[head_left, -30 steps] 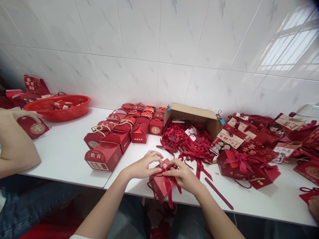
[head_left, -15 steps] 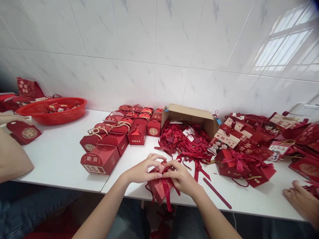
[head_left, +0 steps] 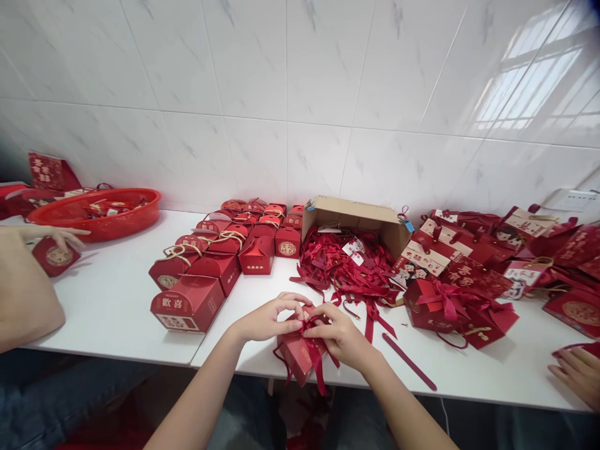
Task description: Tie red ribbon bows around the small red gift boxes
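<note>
Pinching ribbon (head_left: 319, 374), left fingers (head_left: 289, 326) and right fingers (head_left: 329, 312) closed; box (head_left: 293, 355) points lengthwise toward wall (head_left: 255, 159).

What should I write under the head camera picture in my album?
Left hand and right hand pinch red ribbon atop a red box.

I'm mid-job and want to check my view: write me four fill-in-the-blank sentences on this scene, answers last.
The ribbon on the box between the left hand and the right hand is coloured ____.
In the picture, the basin is to the ____ of the carton.
The carton is made of ____.
The loose strip lies nearer the ____ hand.

Missing words: red; left; cardboard; right.
</note>
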{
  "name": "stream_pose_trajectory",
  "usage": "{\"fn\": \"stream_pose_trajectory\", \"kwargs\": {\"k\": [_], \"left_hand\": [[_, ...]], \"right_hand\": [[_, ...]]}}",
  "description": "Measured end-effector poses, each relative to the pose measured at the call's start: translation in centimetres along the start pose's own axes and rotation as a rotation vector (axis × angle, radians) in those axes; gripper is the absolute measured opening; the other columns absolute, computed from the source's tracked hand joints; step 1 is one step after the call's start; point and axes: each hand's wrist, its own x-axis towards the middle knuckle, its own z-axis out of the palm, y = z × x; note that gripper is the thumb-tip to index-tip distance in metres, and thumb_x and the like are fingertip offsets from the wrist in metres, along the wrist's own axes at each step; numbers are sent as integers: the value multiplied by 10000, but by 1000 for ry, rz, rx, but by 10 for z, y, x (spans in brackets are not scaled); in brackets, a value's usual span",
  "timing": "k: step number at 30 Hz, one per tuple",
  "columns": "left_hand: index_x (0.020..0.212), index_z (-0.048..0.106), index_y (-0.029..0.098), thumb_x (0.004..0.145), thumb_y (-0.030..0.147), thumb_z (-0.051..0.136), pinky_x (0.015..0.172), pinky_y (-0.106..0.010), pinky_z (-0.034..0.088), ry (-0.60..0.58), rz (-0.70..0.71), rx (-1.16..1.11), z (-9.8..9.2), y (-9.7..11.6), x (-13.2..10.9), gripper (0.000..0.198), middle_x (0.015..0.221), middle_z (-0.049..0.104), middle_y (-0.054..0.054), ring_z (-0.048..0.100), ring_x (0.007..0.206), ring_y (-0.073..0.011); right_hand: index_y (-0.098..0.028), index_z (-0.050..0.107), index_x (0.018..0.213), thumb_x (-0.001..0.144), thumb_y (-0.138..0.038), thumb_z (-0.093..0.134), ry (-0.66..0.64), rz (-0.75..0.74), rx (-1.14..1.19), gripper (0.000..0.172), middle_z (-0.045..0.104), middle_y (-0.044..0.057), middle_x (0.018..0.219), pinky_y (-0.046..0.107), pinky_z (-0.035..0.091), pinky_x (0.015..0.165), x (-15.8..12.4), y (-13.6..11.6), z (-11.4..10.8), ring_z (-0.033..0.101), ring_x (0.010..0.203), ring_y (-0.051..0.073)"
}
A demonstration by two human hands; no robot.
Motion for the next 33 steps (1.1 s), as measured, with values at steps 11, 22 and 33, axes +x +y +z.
{"fn": "stream_pose_trajectory", "kwargs": {"k": [11, 22, 33], "left_hand": [[752, 541, 206, 843, 420, 509, 996, -335, 342, 148, -82, 49, 7, 9, 0, 235, 1158, 567, -57, 468, 1136, -210], [737, 467, 186, 870, 384, 459, 784, -276, 450, 397, -139, -96, 36, 13, -1, 238, 840, 613, -19, 563, 806, -153], [747, 597, 179, 795, 317, 578, 862, -320, 454, 591, -225, -146, 57, 9, 0, 148, 916, 685, -53, 619, 931, -201]], "right_hand": [[-278, 691, 1007, 858, -72, 477, 10, 2, 7, 333, 582, 80, 1028, 306, 515, 764, 1, -3, -3, 546, 941, 168], [-234, 602, 1118, 831, -125, 495, 212, 299, 135, 325, 677, 61, 981, 306, 517, 760, 4, -13, -1, 628, 877, 174], [-186, 673, 864, 807, -259, 580, 350, 611, 244, 131, 702, 58, 828, 303, 499, 679, 9, -13, 3, 633, 744, 177]]}}
